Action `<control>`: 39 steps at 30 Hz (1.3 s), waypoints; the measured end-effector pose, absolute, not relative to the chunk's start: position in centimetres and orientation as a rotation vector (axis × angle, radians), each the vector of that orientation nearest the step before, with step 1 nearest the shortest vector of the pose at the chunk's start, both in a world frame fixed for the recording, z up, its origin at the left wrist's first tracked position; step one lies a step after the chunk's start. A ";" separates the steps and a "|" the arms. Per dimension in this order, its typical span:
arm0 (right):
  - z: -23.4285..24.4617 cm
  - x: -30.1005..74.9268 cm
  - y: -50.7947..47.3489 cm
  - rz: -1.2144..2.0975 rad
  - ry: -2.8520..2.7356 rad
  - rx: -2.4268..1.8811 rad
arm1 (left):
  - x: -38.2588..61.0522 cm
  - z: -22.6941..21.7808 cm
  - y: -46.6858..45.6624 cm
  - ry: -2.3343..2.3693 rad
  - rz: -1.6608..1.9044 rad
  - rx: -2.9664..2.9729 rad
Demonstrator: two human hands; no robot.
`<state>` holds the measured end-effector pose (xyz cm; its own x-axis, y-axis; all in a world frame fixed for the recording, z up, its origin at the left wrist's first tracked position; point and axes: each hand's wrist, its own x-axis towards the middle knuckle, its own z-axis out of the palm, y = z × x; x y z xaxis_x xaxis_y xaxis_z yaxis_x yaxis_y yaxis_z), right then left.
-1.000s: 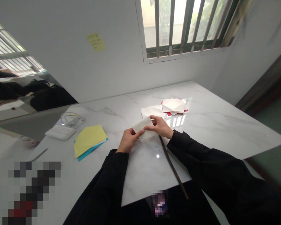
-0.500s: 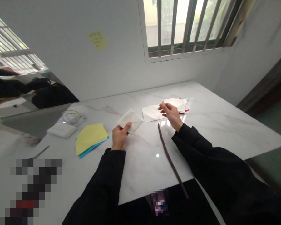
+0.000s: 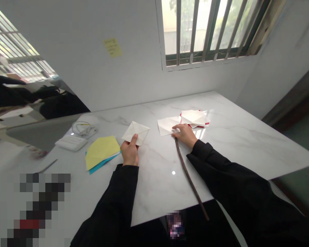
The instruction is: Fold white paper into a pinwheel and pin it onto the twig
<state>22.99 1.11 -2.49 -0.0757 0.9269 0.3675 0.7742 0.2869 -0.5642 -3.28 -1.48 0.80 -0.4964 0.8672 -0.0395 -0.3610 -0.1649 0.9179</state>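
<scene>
Holding a folded white paper square point(image 3: 135, 132) in the left grip point(image 3: 130, 152), closed firmly around its lower edge, thumb pressing on the creased front face, fingers hidden behind the paper, the square tilting up clear of the marble counter point(image 3: 243, 145). Resting the right grip point(image 3: 185, 134) palm-down and partly open, nothing clasped, fingertips lying on the near edge of a flat white paper sheet point(image 3: 167, 126). Lying just beyond that sheet and overlapping it, a pile of folded white paper point(image 3: 193, 117) sitting on red paper point(image 3: 207, 123), showing only at the pile's edges. Running from just below the right grip toward the near edge of the counter and past it, a thin dark brown strip point(image 3: 188, 175). Lying left of the left grip, a yellow paper folder point(image 3: 102, 152) stacked on a teal paper sheet point(image 3: 101, 165). Sitting farther left, a small white keypad point(image 3: 71, 143) beside a coiled white cable point(image 3: 83, 129). Extending into view from the lower edge, black sleeves point(image 3: 110, 209) covering both forearms. Showing above the counter, a yellow sticky note point(image 3: 112, 47) stuck on the white wall point(image 3: 67, 75) and a barred window point(image 3: 206, 31).
</scene>
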 end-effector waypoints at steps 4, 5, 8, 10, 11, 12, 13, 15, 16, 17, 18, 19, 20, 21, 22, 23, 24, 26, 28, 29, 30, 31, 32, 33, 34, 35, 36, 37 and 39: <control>-2.8 23.0 1.6 0.298 -1.912 -1.545 | -3.3 0.6 -1.4 1.223 1.790 0.657; -2.8 23.0 1.7 0.292 -1.928 -1.540 | -3.3 0.6 -1.4 1.223 1.789 0.657; -2.6 22.8 1.7 0.246 -1.940 -1.528 | -3.3 0.5 -1.3 1.230 1.791 0.658; -2.1 22.9 1.8 0.173 -1.834 -1.503 | -3.4 0.5 -1.2 1.241 1.793 0.660; -1.6 23.2 1.9 0.122 -1.754 -1.476 | -3.5 0.4 -1.2 1.246 1.796 0.659; -1.1 23.7 2.0 0.062 -1.670 -1.442 | -3.5 0.4 -1.2 1.249 1.798 0.656; -0.5 24.4 2.1 -0.004 -1.592 -1.404 | -3.6 0.4 -1.1 1.249 1.799 0.652; 0.8 26.2 2.3 -0.127 -1.523 -1.349 | -3.7 0.3 -1.1 1.246 1.794 0.647; 1.2 27.3 2.4 -0.187 -1.494 -1.353 | -3.7 0.2 -1.1 1.244 1.787 0.650; 1.5 28.4 2.5 -0.239 -1.471 -1.376 | -3.7 0.2 -1.1 1.243 1.779 0.655; 1.6 29.5 2.5 -0.280 -1.453 -1.413 | -3.7 0.2 -1.0 1.241 1.773 0.662; 1.4 30.5 2.6 -0.302 -1.434 -1.464 | -3.7 0.1 -1.1 1.240 1.769 0.668; 1.1 31.3 2.7 -0.292 -1.434 -1.529 | -3.6 0.1 -1.1 1.240 1.767 0.672; 0.6 32.0 2.7 -0.252 -1.433 -1.615 | -3.6 0.1 -1.1 1.240 1.766 0.671; 0.1 32.4 2.7 -0.185 -1.435 -1.718 | -3.5 0.2 -1.1 1.240 1.764 0.666; -0.5 32.7 2.7 -0.098 -1.457 -1.816 | -3.4 0.2 -1.1 1.240 1.762 0.660; -1.0 32.9 2.7 -0.015 -1.494 -1.892 | -3.4 0.2 -1.1 1.239 1.760 0.653; -1.8 32.9 2.6 0.102 -1.562 -1.980 | -3.3 0.3 -1.2 1.237 1.757 0.651; -1.9 32.7 2.5 0.112 -1.585 -1.986 | -3.2 0.3 -1.2 1.231 1.752 0.661; -1.7 32.4 2.5 0.086 -1.576 -1.959 | -3.2 0.3 -1.2 1.228 1.746 0.667; -1.5 32.1 2.6 0.055 -1.561 -1.914 | -3.2 0.2 -1.3 1.223 1.739 0.674; -1.2 31.6 2.7 0.031 -1.552 -1.853 | -3.1 0.1 -1.3 1.217 1.734 0.681; -0.9 30.9 2.9 0.022 -1.558 -1.778 | -3.1 0.1 -1.3 1.212 1.730 0.688; -0.6 30.0 3.1 0.038 -1.584 -1.700 | -3.0 0.0 -1.3 1.208 1.727 0.696; -0.3 29.0 3.3 0.072 -1.632 -1.620 | -3.0 -0.1 -1.4 1.206 1.725 0.702; -0.2 27.9 3.6 0.118 -1.705 -1.546 | -3.0 -0.1 -1.4 1.205 1.724 0.705; -0.1 26.7 3.9 0.160 -1.776 -1.490 | -2.9 -0.2 -1.4 1.208 1.722 0.702; -0.1 25.4 4.3 0.210 -1.846 -1.439 | -2.9 -0.2 -1.4 1.212 1.720 0.696; -0.4 23.0 5.2 0.347 -1.932 -1.332 | -3.0 -0.1 -1.5 1.216 1.716 0.682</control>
